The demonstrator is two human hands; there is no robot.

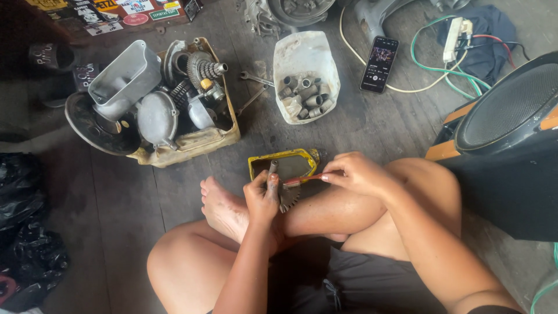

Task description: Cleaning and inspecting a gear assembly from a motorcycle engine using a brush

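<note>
Together, hands [308,186] over gear [288,197]

Phone [379,64] lying at about one o'clock on the floor, black slab, screen lit with a reddish picture. Up at eleven o'clock, a board [110,14] plastered with colourful stickers, I think.

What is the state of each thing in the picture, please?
left hand: shut on gear shaft
right hand: shut on toothbrush
gear shaft: held upright over the yellow tub
toothbrush: bristles against the gear
yellow tub: open, on the floor
white tub: open, holds small metal sleeves
crate: full of engine parts
phone: screen lit
</note>
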